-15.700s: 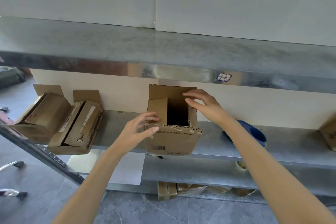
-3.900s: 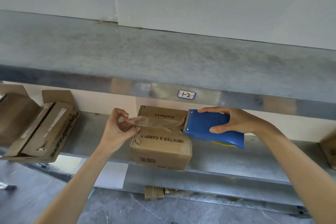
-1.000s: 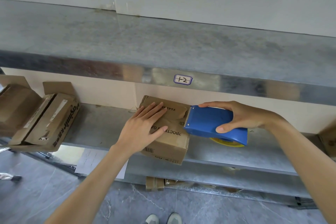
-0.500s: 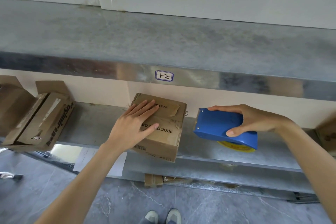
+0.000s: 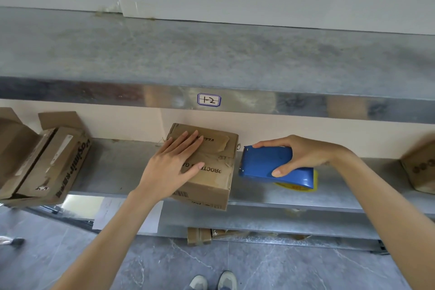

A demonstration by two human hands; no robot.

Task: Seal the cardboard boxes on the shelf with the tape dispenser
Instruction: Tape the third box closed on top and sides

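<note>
On shelf [image 5: 113, 167], left hand [image 5: 168, 168] lies flat on box [image 5: 211, 187]; right hand [image 5: 306, 156] grips tape dispenser [image 5: 262, 165].

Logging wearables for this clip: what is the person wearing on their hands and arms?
Nothing visible. The left hand and right hand are bare: no gloves, rings, watch or bands. The left forearm and right forearm are uncovered down to the frame's edge, so no sleeve shows.
</note>
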